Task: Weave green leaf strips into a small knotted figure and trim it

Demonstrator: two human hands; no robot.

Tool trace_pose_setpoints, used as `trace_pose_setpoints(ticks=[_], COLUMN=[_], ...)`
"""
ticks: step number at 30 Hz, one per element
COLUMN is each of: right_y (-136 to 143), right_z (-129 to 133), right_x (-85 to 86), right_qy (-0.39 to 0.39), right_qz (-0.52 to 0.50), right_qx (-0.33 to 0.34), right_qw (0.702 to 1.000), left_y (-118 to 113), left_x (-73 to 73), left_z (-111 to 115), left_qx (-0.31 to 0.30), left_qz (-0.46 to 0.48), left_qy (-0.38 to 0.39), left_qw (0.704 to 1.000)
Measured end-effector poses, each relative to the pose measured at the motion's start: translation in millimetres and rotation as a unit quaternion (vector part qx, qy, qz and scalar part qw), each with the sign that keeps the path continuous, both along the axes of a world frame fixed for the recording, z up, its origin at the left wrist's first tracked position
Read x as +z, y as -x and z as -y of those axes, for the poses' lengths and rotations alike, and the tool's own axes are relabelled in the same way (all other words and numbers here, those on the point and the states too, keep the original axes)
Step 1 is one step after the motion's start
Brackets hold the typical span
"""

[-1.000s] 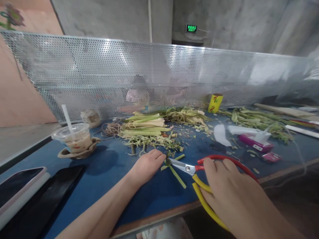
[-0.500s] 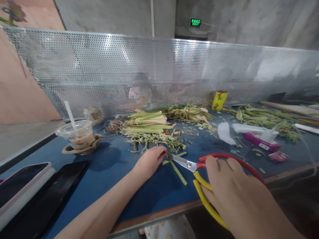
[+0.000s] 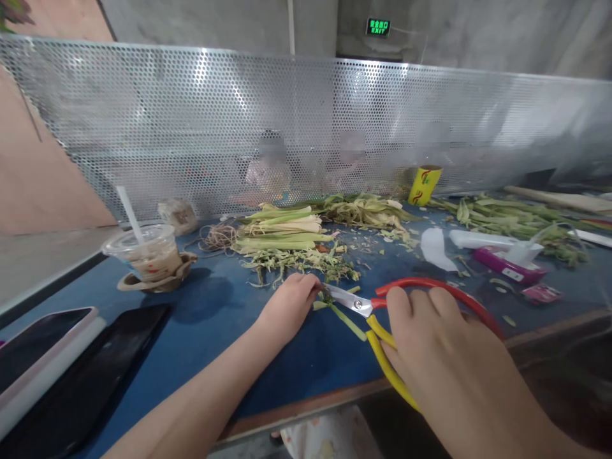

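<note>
My right hand (image 3: 430, 331) grips a pair of scissors (image 3: 351, 299) with one red and one yellow handle. Their blades point left and reach the cut plant piece by my left hand (image 3: 290, 306). The fingers of that hand are pinched together at the top of a green stem (image 3: 347, 322), which lies slanting on the blue table. Just behind sit small curly green sprigs (image 3: 287, 264), and beyond them a stack of pale green stalks (image 3: 282, 233). Exactly what is between my left fingertips is partly hidden.
To the left stand a plastic cup with a straw (image 3: 150, 255) in a cardboard holder and two phones, one dark (image 3: 90, 370). Twine (image 3: 217, 237), a yellow roll (image 3: 424, 185), a purple pack (image 3: 509, 264) and leafy stalks lie around. A perforated metal screen (image 3: 167, 127) borders the back; people sit behind it.
The view has tilted slightly down. The scissors and my right hand have shifted a little left and up, and the stem has turned slightly beside the blades.
</note>
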State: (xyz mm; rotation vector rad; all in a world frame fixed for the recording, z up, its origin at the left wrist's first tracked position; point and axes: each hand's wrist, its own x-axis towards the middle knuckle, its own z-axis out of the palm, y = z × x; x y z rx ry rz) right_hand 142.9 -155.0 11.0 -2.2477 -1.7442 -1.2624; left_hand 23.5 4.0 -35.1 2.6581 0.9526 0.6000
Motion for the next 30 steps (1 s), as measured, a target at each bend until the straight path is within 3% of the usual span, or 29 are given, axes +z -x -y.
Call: trace_pose_setpoints(ticks=[3, 7, 16, 25, 30], right_y=[5.3, 11.0, 13.0, 11.9, 9.9], right_z=[-3.8, -8.1, -17.2, -23.0, -21.7], right_x=[1.4, 4.6, 3.5, -1.1, 1.4], right_qy=[0.015, 0.048, 0.059, 0.068, 0.076], right_qz=[0.007, 0.008, -0.012, -0.020, -0.021], right_qx=[-0.008, -0.018, 0.005, -0.002, -0.004], right_qw=[1.000, 0.999, 0.998, 0.997, 0.997], left_y=[1.5, 4.3, 7.4, 10.5, 12.7], left_x=[2.2, 2.4, 1.7, 8.0, 5.4], left_z=[1.4, 0.4, 3.5, 0.2, -6.4], left_qx=[0.012, 0.014, 0.016, 0.026, -0.043], left_qz=[-0.051, -0.065, -0.070, -0.061, -0.102], left_qy=[-0.070, -0.105, -0.137, -0.118, -0.215], left_qw=[0.996, 0.992, 0.988, 0.991, 0.970])
